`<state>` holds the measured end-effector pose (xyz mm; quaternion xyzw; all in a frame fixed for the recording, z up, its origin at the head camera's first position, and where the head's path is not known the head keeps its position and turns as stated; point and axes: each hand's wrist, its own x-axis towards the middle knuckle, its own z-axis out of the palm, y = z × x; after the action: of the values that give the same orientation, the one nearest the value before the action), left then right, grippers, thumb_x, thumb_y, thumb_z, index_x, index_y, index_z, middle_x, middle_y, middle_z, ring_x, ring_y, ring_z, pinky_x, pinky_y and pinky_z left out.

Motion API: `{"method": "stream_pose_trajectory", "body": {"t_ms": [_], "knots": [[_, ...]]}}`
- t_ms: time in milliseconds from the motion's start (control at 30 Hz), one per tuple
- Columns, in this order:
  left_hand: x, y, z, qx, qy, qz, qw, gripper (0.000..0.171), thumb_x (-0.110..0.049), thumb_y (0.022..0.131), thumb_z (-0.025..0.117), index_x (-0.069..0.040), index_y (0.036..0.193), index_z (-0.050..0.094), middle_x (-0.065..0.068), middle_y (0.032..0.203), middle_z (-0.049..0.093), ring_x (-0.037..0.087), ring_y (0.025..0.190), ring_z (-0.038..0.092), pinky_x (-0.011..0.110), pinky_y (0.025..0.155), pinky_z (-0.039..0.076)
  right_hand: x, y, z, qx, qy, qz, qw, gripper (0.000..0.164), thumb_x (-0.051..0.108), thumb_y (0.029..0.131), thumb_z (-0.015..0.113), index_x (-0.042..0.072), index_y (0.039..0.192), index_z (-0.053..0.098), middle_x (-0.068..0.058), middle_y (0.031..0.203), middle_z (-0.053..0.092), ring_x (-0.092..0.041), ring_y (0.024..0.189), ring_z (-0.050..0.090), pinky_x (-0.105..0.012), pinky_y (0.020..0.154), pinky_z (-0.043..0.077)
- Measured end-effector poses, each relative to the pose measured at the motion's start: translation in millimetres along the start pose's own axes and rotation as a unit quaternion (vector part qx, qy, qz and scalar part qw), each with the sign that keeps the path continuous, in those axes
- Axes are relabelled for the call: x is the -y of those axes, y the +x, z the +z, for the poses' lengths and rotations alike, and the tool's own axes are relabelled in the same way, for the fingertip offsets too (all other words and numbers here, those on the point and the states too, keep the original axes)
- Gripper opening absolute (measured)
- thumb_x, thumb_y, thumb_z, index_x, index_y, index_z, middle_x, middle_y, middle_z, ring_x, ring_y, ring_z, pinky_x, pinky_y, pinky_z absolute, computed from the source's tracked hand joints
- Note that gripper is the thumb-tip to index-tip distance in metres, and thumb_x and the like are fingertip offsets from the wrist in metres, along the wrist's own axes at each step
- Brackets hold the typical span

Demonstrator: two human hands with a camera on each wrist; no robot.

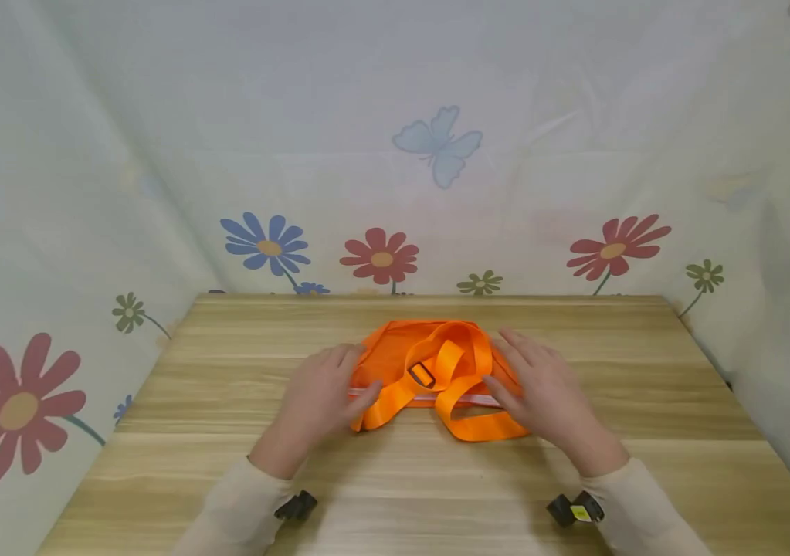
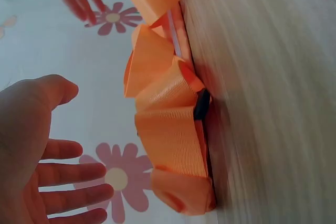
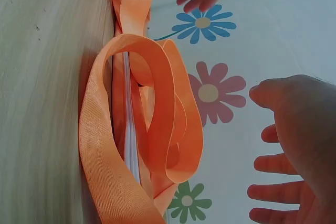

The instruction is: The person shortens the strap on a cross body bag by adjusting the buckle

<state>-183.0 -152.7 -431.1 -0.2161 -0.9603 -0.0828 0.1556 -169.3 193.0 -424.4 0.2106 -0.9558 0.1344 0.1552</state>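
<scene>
An orange zippered fabric bag [image 1: 388, 344] lies flat on the wooden table, its long webbing strap [image 1: 481, 427] looped loosely over the top. A black slide buckle [image 1: 422, 375] sits on the strap, and a pale zipper [image 3: 130, 129] runs along the bag's near edge. My left hand [image 1: 321, 392] is at the bag's left end, and my right hand [image 1: 547, 394] is at its right end. In the wrist views both hands have their fingers extended, stand above the tabletop apart from the bag, and hold nothing.
The wood-grain table [image 1: 228, 463] extends around the bag on all sides. A pale cloth backdrop [image 1: 297, 100] with printed flowers and a butterfly hangs behind the table and on both sides. Small black devices [image 1: 296, 506] are worn at both wrists.
</scene>
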Motion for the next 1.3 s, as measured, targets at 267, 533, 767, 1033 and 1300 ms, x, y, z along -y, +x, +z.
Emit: {"method": "stream_pose_trajectory", "body": {"t_ms": [267, 533, 767, 1033, 1300], "knots": [[-12.5, 5.4, 4.5, 0.025, 0.023, 0.019, 0.9992, 0.066, -0.055, 0.099, 0.071, -0.008, 0.144, 0.063, 0.01, 0.14, 0.07, 0.032, 0.128, 0.066, 0.049, 0.111, 0.056, 8, 6, 4, 0.011, -0.011, -0.016, 1.0, 0.073, 0.036, 0.096, 0.082, 0.008, 0.157, 0.054, -0.018, 0.164, 0.052, -0.044, 0.148, 0.053, -0.067, 0.118, 0.045], [-21.8, 11.5, 13.7, 0.06, 0.035, 0.029, 0.9972, 0.066, -0.056, 0.101, 0.067, -0.006, 0.144, 0.062, 0.01, 0.14, 0.069, 0.031, 0.128, 0.066, 0.048, 0.114, 0.054, 15, 11, 12, 0.002, -0.034, -0.053, 0.998, 0.064, 0.039, 0.098, 0.08, 0.006, 0.149, 0.061, -0.018, 0.162, 0.055, -0.043, 0.146, 0.055, -0.064, 0.116, 0.048], [-26.2, 13.4, 24.3, 0.106, 0.06, 0.025, 0.9922, 0.062, -0.062, 0.101, 0.065, -0.007, 0.129, 0.071, 0.009, 0.128, 0.07, 0.031, 0.12, 0.065, 0.048, 0.11, 0.053, 20, 17, 21, 0.004, -0.038, -0.079, 0.996, 0.059, 0.038, 0.097, 0.08, 0.006, 0.145, 0.065, -0.016, 0.156, 0.06, -0.041, 0.143, 0.058, -0.062, 0.116, 0.049], [-35.2, 18.3, 36.1, 0.127, 0.088, 0.031, 0.9876, 0.061, -0.063, 0.098, 0.069, -0.008, 0.125, 0.074, 0.006, 0.115, 0.069, 0.028, 0.107, 0.064, 0.042, 0.096, 0.053, 23, 22, 34, 0.018, -0.035, -0.094, 0.995, 0.052, 0.03, 0.098, 0.079, 0.007, 0.142, 0.067, -0.016, 0.157, 0.06, -0.038, 0.137, 0.063, -0.06, 0.112, 0.052], [-43.1, 23.2, 43.7, 0.128, 0.111, 0.026, 0.9852, 0.052, -0.057, 0.095, 0.077, -0.007, 0.113, 0.077, 0.004, 0.106, 0.067, 0.026, 0.101, 0.064, 0.041, 0.088, 0.053, 29, 29, 43, 0.081, -0.03, -0.087, 0.993, 0.05, 0.017, 0.104, 0.068, 0.011, 0.154, 0.059, -0.018, 0.169, 0.046, -0.042, 0.15, 0.053, -0.061, 0.121, 0.045]]}}
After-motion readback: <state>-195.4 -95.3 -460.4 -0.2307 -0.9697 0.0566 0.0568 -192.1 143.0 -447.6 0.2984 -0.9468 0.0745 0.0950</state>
